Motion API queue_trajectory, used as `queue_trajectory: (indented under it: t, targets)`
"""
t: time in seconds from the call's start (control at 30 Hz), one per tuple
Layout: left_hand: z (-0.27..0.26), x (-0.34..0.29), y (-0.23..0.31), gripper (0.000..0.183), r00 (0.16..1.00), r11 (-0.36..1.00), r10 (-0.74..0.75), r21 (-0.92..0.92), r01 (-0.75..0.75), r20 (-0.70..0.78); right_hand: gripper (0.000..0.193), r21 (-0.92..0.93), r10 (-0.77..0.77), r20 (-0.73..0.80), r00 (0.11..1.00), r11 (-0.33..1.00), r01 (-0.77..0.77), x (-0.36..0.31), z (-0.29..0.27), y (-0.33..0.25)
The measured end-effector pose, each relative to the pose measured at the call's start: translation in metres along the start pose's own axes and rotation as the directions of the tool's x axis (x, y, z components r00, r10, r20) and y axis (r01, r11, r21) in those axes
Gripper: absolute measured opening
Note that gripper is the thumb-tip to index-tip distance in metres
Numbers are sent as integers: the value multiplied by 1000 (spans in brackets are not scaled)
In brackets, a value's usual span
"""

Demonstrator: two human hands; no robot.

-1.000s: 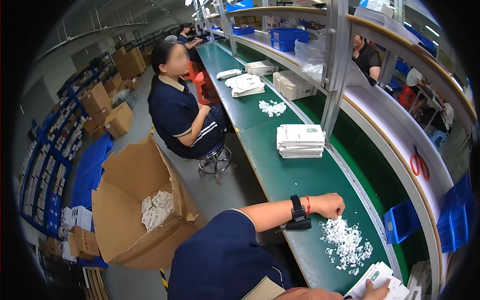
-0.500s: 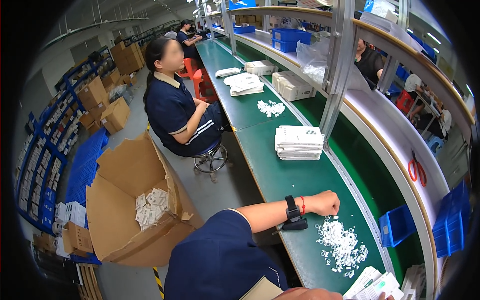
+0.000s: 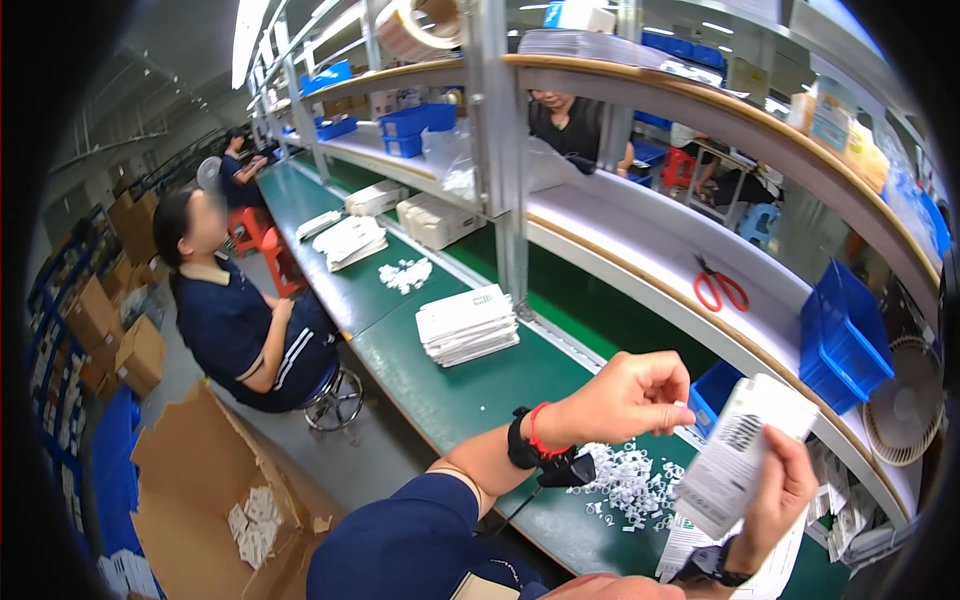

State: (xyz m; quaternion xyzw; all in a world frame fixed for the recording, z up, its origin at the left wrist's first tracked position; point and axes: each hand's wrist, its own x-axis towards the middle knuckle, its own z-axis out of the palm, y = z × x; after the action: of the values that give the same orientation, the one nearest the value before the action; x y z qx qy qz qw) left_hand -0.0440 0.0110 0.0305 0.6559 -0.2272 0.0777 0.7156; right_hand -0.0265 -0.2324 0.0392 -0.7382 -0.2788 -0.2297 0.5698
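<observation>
Pinching what looks like a white piece (image 3: 681, 405) near the ring pile (image 3: 625, 485), the left hand (image 3: 628, 400) could, I reckon, fumble it if that grip slackens; right of the pile, the right hand (image 3: 778, 490) grasps a white carton (image 3: 735, 460), which might slip, held by 1 edge.

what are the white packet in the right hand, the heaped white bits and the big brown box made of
White packet: probably smooth card, by its flat printed face and straight edges.
White bits: likely smooth plastic, from their ring-like shapes.
Brown box: apparently matte cardboard, by its ragged rim.
</observation>
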Motion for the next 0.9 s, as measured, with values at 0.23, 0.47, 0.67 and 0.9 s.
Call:
queue_trajectory:
  t: [0.23,0.47,0.67,0.9]
  targets:
    - [10,13,-19,11,973,946,230,233,-227,13,21,-20,-95,128,987,995,98,0,46,15]
    - [13,14,-29,23,991,993,82,-94,-72,109,23,-44,-53,103,993,997,57,4,39,22]
    - [13,8,-22,20,989,990,132,47,-135,63,18,-52,57,-16,998,997,-57,-17,17,21]
    - [13,4,-2,7,953,943,278,157,-295,117,24,26,380,9,925,925,-380,-59,14,-49]
